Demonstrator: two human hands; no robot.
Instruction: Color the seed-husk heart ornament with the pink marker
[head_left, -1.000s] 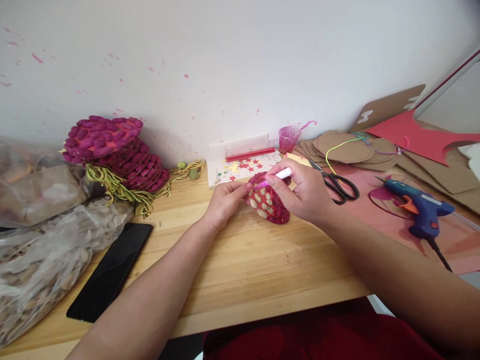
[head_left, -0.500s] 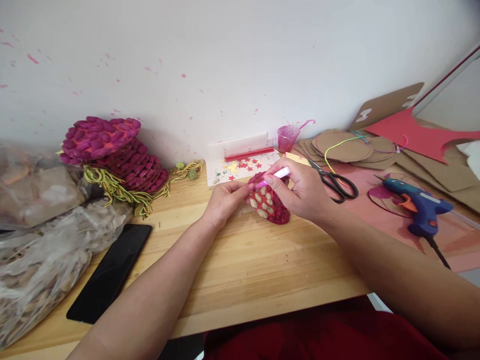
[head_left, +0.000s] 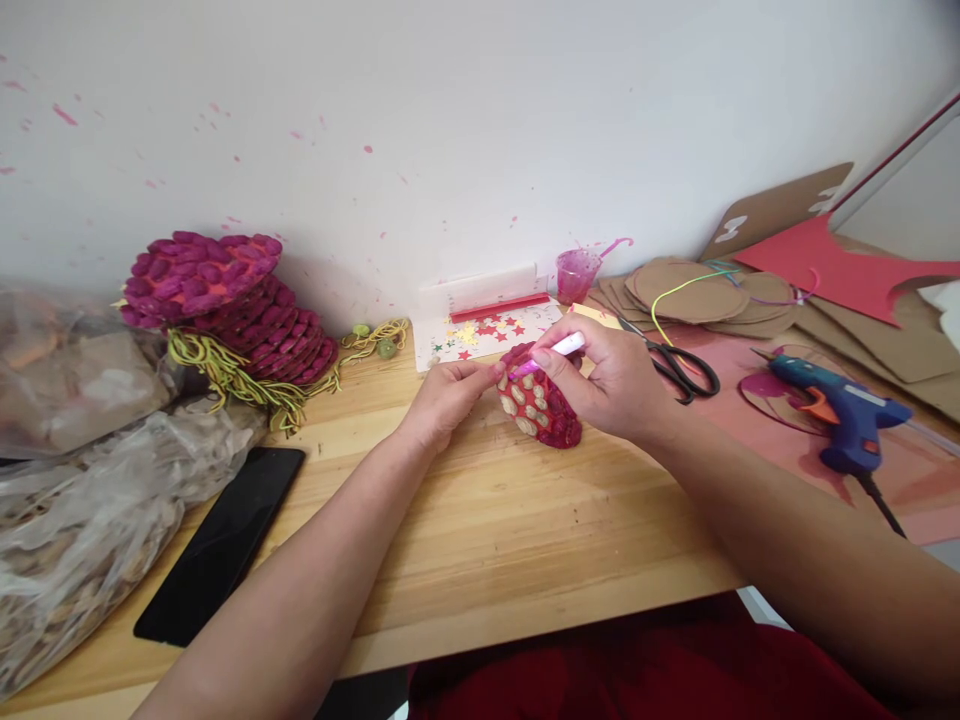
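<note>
A round disc with a red face and peanuts on it is tilted above the wooden table. Its left and middle peanuts are still tan, while those on the right and top edge are deep pink. My left hand pinches the disc's left edge between thumb and fingers. Closed around a thick white paintbrush smeared with pink, my right hand holds its pink end against the upper left peanuts. The bristles are too small to make out.
At left stand stacked pink peanut discs with yellow-green yarn, plastic bags and a black phone. Star cutouts and a pink paint cup lie behind. Scissors, cardboard circles and a glue gun are right.
The paintbrush end has shifted slightly left and down across the disc. My left fingers have slid a little toward the disc's edge, showing more of its left side.
</note>
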